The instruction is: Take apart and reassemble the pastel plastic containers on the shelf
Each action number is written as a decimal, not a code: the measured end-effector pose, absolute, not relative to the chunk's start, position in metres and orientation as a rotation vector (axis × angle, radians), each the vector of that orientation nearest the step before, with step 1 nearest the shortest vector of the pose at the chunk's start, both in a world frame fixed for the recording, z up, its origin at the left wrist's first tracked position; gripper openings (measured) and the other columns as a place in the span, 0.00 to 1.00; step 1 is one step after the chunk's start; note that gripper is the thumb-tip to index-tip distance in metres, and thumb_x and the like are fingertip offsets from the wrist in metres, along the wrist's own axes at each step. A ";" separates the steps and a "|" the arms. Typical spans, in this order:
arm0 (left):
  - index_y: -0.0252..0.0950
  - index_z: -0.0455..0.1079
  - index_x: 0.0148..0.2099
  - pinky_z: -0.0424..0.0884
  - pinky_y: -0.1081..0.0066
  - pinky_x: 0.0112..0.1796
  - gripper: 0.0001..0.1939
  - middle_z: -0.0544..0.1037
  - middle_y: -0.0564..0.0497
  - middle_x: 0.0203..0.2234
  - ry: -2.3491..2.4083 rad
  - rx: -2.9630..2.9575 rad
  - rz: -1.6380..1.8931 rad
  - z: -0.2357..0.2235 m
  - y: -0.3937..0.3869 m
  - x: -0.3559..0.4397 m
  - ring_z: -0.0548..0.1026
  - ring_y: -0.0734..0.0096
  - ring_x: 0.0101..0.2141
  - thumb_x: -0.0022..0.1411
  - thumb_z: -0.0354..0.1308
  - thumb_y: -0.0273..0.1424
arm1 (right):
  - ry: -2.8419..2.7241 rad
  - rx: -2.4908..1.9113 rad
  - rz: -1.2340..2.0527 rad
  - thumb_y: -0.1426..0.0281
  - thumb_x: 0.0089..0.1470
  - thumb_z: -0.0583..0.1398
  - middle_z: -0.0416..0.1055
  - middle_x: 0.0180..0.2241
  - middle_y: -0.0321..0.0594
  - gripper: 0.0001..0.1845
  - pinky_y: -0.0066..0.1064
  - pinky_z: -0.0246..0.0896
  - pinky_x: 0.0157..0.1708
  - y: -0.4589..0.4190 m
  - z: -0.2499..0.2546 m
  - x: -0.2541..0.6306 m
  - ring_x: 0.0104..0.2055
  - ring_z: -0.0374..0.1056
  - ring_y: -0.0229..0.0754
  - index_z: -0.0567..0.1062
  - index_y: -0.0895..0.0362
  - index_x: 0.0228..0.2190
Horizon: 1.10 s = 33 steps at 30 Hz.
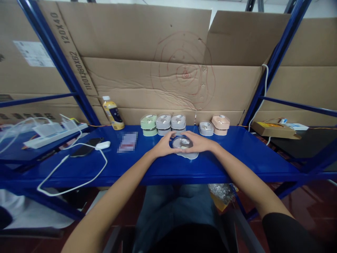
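Nearest the camera, a person's knees in blue jeans show below the front edge of a blue metal shelf, and a black sleeve covers the upper right arm. Both bare forearms reach up onto the shelf. The left hand and right hand cup a small round container from either side, their curved fingers closed around its rim in a firm grasp. The container, grey with a glossy top, sits between the palms just above a pale flat piece, which lies on the shelf and touches its underside. To the left lie a blurred printed card, a black phone, and a white charger with a white cable looping over the shelf edge. Farther left, a white power strip lies at an angle with more white cords on it. Along the back of the shelf stand a green stacked container, two grey stacks, a lower grey container and a peach stack, with a yellow plastic bottle beyond the green one. Off to the right, a flat brown box rests on a dark lower surface. Behind everything, large cardboard sheets lean against the blue rack, with red circles drawn on them.
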<state>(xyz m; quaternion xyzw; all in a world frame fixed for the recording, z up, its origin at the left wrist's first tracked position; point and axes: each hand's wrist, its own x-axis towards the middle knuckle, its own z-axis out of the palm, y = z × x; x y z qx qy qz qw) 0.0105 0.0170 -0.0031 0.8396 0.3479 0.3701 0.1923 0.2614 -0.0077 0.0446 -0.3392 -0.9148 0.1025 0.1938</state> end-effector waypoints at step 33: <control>0.37 0.78 0.54 0.66 0.50 0.62 0.23 0.71 0.42 0.52 1.204 2.279 1.335 0.003 0.018 0.007 0.73 0.51 0.56 0.66 0.58 0.47 | -1.921 -1.197 0.502 0.51 0.52 0.69 0.75 0.57 0.48 0.41 0.50 0.70 0.57 0.028 0.048 0.325 0.54 0.74 0.54 0.68 0.52 0.62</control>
